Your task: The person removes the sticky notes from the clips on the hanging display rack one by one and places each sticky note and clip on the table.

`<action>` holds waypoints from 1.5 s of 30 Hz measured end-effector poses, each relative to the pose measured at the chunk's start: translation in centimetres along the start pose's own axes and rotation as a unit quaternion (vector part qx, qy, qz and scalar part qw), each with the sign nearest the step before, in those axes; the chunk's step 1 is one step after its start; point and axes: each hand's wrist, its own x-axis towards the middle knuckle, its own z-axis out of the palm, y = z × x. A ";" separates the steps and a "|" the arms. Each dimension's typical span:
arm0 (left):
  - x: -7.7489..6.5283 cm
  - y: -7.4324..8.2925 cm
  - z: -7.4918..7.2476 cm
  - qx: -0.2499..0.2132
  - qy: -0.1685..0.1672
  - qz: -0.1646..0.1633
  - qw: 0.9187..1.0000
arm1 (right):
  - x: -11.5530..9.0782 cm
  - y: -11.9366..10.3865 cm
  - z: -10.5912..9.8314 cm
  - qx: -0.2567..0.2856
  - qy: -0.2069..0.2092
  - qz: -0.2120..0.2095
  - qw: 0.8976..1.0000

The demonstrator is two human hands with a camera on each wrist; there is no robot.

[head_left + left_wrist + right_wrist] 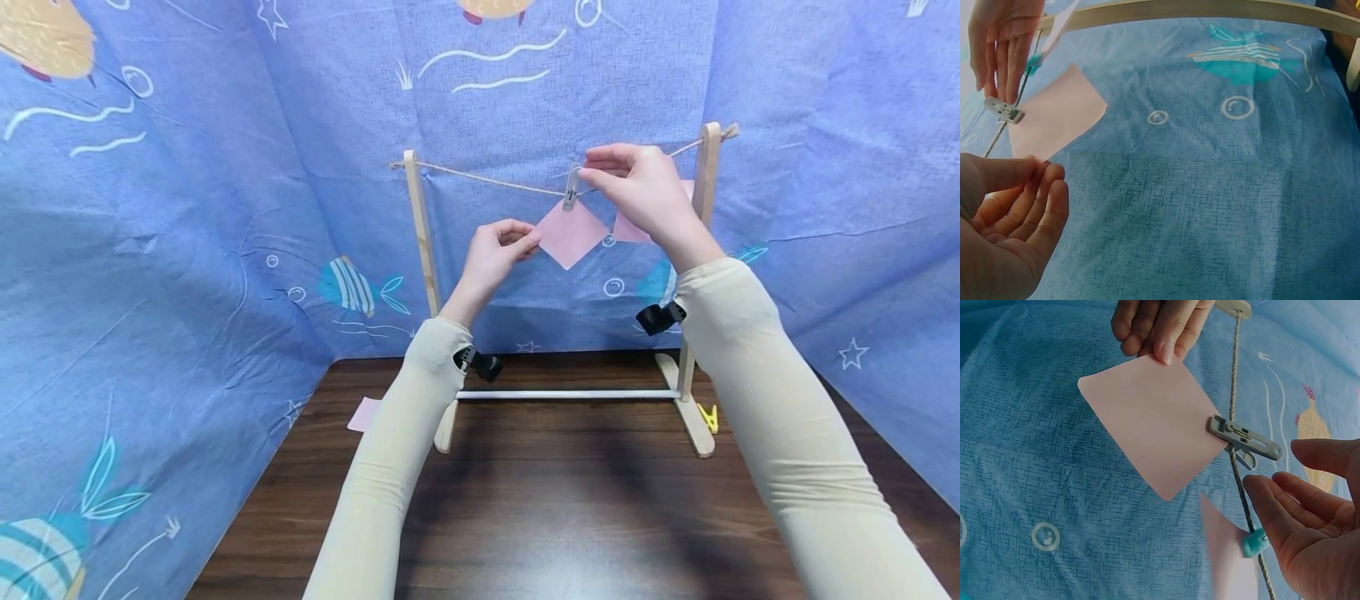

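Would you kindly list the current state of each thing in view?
Pink paper square: hanging, clipped by one corner.
Grey clothespin: closed on string and paper.
String: strung between posts, sagging.
Left hand: touching the paper's corner.
Right hand: open, beside the clothespin.
Second pink paper: hanging from a teal clip.

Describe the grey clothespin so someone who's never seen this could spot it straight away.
Find the wooden stand on the dark table, with a string strung between its posts. The grey clothespin clips the corner of a pink paper square to that string, just beside the right hand. Its neighbour on the string is teal.
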 end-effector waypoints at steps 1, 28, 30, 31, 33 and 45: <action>0.0 0.0 0.0 0.003 0.000 -0.002 1.000 | 0.1 0.0 0.1 -0.002 -0.005 0.003 1.000; -0.3 -0.2 -0.2 -0.011 -0.011 0.006 1.000 | 0.5 -0.6 0.9 0.013 -0.066 0.031 0.997; -0.3 -0.3 -0.2 -0.012 -0.011 0.006 1.000 | 0.4 -0.6 0.8 0.017 -0.072 0.034 0.997; -0.3 -0.3 -0.2 -0.014 -0.011 0.007 1.000 | 0.4 -0.6 0.7 0.018 -0.075 0.035 0.996; -0.3 -0.4 -0.2 -0.012 -0.012 0.006 1.000 | 0.4 -0.7 0.7 0.019 -0.079 0.035 0.996; -0.4 -0.1 -0.2 -0.005 -0.014 0.006 1.000 | 0.2 -0.1 1.3 -0.009 -0.005 -0.027 1.000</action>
